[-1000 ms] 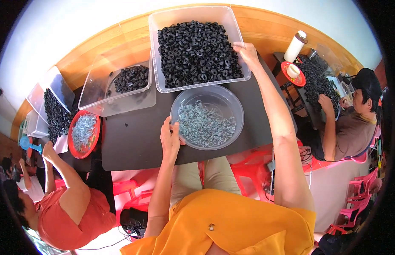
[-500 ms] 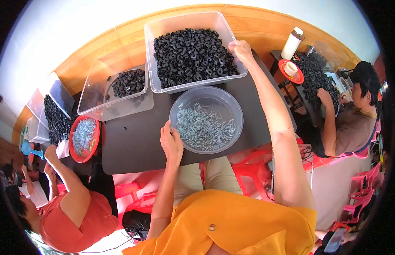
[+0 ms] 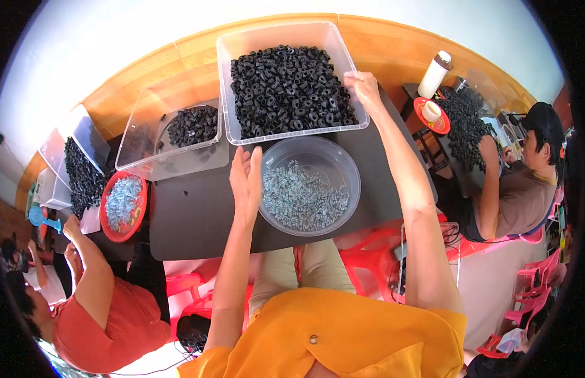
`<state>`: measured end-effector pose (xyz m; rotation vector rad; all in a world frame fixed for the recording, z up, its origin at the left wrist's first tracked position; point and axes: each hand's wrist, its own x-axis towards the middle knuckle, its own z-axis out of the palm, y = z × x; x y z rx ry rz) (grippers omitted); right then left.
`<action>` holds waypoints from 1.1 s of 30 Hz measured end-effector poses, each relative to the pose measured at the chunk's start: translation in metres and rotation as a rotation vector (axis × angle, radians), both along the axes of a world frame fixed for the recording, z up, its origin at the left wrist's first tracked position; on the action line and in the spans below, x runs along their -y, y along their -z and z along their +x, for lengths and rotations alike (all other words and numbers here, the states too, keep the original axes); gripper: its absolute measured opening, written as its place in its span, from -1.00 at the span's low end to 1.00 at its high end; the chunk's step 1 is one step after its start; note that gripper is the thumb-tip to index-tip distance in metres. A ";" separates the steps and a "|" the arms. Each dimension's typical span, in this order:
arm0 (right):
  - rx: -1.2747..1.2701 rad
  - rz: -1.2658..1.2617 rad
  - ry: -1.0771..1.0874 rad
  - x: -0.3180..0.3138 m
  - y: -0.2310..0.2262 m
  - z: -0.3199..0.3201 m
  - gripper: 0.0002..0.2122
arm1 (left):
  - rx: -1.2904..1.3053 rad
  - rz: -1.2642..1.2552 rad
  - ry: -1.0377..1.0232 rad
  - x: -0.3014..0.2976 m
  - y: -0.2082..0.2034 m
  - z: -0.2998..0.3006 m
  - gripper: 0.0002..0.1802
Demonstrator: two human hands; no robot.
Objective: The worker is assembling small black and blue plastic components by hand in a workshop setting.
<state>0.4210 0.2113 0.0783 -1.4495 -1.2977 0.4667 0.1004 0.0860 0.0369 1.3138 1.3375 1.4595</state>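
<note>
A clear plastic bin [image 3: 280,36] heaped with small black ring-shaped plastic parts [image 3: 286,94] stands at the far middle of the dark table. My right hand [image 3: 367,91] grips its right rim, arm stretched out. Nearer to me is a round translucent basin [image 3: 335,162] with many tiny metal springs [image 3: 302,198] in it. Beside the basin's left edge, my left hand [image 3: 246,183] is raised with fingers stretched out and nothing in it. Its fingertips are just short of the bin's near-left corner; whether they touch it I cannot tell.
Left of the bin, a second clear bin [image 3: 133,140] holds fewer black parts. A red basin [image 3: 125,237] of springs lies beside a co-worker in red [image 3: 113,324]. At right, another person [image 3: 522,195] works at a table with black parts, a white bottle [image 3: 433,77] and a red plate [image 3: 445,126].
My left hand has left the basin's left rim and moved up toward the bin's near-left corner, its fingers straightening. My right hand stays on the bin's rim.
</note>
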 end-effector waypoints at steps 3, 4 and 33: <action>-0.047 0.046 -0.023 0.007 0.003 0.001 -0.80 | 0.051 -0.088 0.149 -0.021 -0.023 0.008 -0.29; -0.076 0.029 -0.023 0.010 0.001 -0.002 -0.80 | 0.106 -0.123 0.127 -0.026 -0.019 0.010 -0.29; 0.214 0.152 0.159 0.013 0.009 -0.004 -0.70 | 0.308 -0.339 0.305 -0.046 0.014 -0.001 -0.37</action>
